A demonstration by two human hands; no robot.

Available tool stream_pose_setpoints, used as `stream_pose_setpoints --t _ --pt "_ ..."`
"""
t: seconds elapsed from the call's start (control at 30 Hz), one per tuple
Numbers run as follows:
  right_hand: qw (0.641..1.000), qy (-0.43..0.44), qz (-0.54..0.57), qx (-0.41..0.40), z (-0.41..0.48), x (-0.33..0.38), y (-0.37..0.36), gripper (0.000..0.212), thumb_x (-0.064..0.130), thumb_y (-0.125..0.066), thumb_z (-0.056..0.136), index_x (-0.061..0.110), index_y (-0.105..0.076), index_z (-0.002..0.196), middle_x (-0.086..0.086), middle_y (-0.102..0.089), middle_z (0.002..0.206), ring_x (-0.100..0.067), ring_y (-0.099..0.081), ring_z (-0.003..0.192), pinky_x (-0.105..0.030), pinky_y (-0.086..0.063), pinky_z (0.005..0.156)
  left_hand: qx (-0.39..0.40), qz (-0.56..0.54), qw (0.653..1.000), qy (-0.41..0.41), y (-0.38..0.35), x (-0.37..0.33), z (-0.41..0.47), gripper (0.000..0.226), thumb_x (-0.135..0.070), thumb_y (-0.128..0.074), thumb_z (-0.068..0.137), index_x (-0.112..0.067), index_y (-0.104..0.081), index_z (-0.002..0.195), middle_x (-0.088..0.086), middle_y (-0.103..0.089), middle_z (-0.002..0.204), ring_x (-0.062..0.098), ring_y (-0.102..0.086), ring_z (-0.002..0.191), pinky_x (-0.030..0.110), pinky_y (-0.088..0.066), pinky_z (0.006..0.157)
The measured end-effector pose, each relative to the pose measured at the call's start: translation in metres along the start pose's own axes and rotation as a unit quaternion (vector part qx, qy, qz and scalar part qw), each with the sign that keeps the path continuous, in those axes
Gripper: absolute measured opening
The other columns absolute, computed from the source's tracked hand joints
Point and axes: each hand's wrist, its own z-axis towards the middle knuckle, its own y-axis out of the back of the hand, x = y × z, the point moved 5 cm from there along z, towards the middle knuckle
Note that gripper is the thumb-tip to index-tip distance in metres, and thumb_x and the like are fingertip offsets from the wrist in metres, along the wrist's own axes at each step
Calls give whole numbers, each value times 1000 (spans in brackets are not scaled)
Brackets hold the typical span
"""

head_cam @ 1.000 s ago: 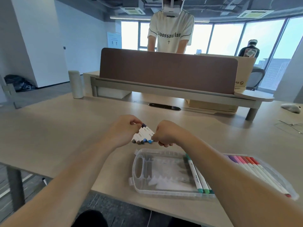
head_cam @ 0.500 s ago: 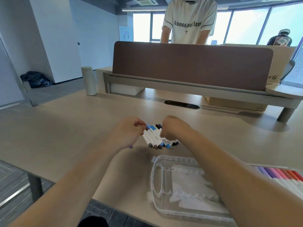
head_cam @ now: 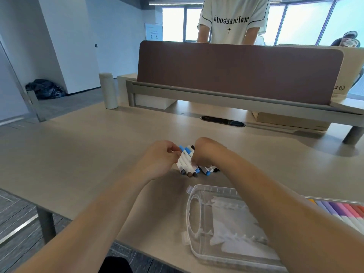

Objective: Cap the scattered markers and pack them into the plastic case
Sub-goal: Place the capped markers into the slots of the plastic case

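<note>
Both hands bunch loose markers [head_cam: 188, 164] on the table [head_cam: 88, 154], just beyond the open case [head_cam: 194, 196]. L hand [head_cam: 157, 160] pinches the bunch's far-left edge w/ curled fingers; R hand [head_cam: 204, 152] curls over its right side — both gripping markers. To do it well: square the ends, keep barrels parallel, check caps are seated before lifting. Long axis runs far-to-near, tilted a bit right — blue/black ends away, grey/brown/blue ends toward the case.

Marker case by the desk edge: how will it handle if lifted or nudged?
Plastic case looks thin-walled, its visible left tray unfilled, so probably light and flexy. Smooth desk suggests it slides readily. Packed markers on its right side may make it tip that way when lifted.
</note>
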Motion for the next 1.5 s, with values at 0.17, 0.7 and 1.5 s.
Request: stream_pose_setpoints --t 0.17,0.7,1.5 --pt "1000 5 8 6 0 0 -2 13 21 -65 91 10 -61 86 -3 -56 80 -16 -53 73 -27 -46 70 -2 8 1000 -4 -1 -1 0 20 -19 -52 95 -17 -70 105 2 -68 88 10 -54 67 23 -39 55" --pt "1000 10 -14 -20 -6 -8 10 22 14 -60 93 8 -55 73 -4 -49 69 -14 -45 57 -23 -36 51 -2 2 1000 6 -5 -6 -3 20 -17 -51 95 -20 -69 103 -2 -67 87 6 -53 66 19 -37 55" --pt "995 -36 59 -69 13 -40 11 24 19 -66 91 12 -53 72 -4 -55 76 -18 -53 67 -27 -40 59 33 1 999 -13 -26 -26 18 17 -21 -50 95 -22 -68 99 2 -70 91 22 -68 84 44 -57 83"
